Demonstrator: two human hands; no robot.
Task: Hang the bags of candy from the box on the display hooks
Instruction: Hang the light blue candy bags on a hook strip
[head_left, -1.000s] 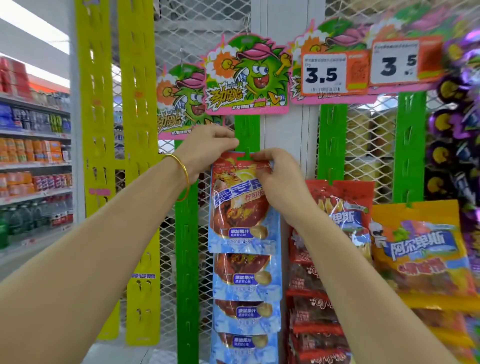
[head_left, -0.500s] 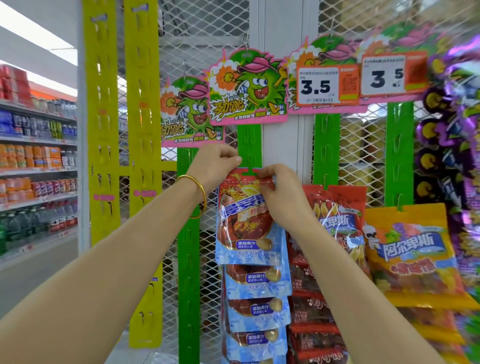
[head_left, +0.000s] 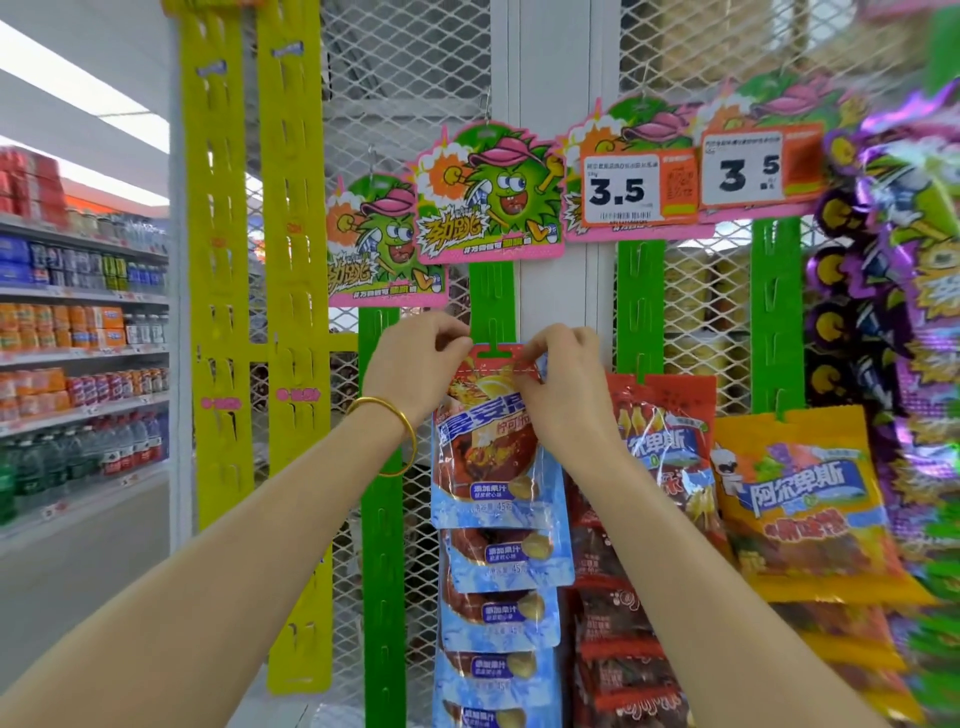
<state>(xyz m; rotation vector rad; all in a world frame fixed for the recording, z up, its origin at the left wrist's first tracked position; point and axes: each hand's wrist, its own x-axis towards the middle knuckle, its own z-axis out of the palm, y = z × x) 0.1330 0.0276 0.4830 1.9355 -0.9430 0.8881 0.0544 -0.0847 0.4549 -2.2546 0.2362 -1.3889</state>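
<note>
**Item:** glossy blue-and-red plastic candy bag (head_left: 483, 452).

**Location:** top of the column on the narrow green plastic hanging strip (head_left: 491, 299), overlapping the identical hung bags (head_left: 501, 564) below it. The supply box is not in view.

**Condition:** the red header lies flat against the strip. Green shows through the header's hang slot. We cannot tell whether the strip's tab has passed fully through.

**Grip:** our left hand (head_left: 415, 366) pinches the header's upper left corner between thumb and curled fingers. Our right hand (head_left: 566, 395) pinches the upper right corner the same way.

**Step in hand, as we judge it:** seating the slot over the tab.

**Handling notes:**
- We keep the header taut and level between both pinches so the slot stays open and square to the strip.
- We press the film back, then draw it down until the tab carries the weight.
- The film looks slippery and creases easily, so we hold close to the slot.
- We let go one hand at a time and check that the bag hangs straight.
- We avoid tugging the strip, since that could shake the lower bags loose.
</note>
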